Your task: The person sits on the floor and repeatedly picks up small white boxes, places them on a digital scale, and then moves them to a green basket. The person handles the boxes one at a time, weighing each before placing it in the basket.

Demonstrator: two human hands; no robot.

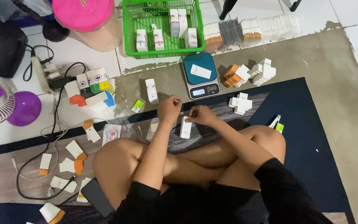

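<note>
While my right hand (202,115) pinches a small white carton (185,127) upright at the dark rug's (311,137) front edge, left hand (169,108) is curled, contents unclear. 5+ boxes fill the green basket (130,29); flat blanks (74,148) remain, approx. midway.

A small white carton (185,127), tall and narrow, stands upright on the patterned mat (311,137) just in front of the crossed legs, near the mat's far edge. Its top end is pinched by fingertips (the flap there cannot be made out), its lower end resting on the mat.
</note>
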